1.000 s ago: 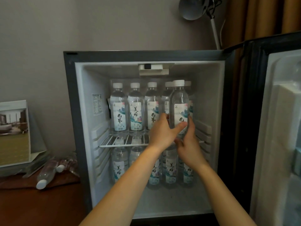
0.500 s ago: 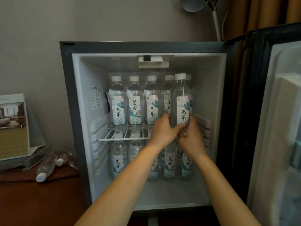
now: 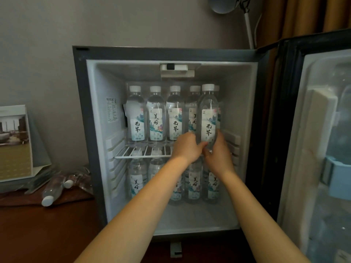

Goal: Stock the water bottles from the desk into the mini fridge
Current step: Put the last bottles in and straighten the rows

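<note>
Hands meet at the right end of the wire shelf (image 3: 144,152) in the open mini fridge (image 3: 98,130): left hand (image 3: 187,147) and right hand (image 3: 218,154) both close round the base of an upright water bottle (image 3: 208,118), standing just before the back row. Two more bottles (image 3: 55,188) lie on the desk's (image 3: 47,230) back edge.

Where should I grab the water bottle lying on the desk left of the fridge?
Grip the lying water bottle around its clear middle, coming from above. It lies on its side with the white cap toward you, so its round flank faces up; crumpled plastic wrap crowds its far end.
</note>
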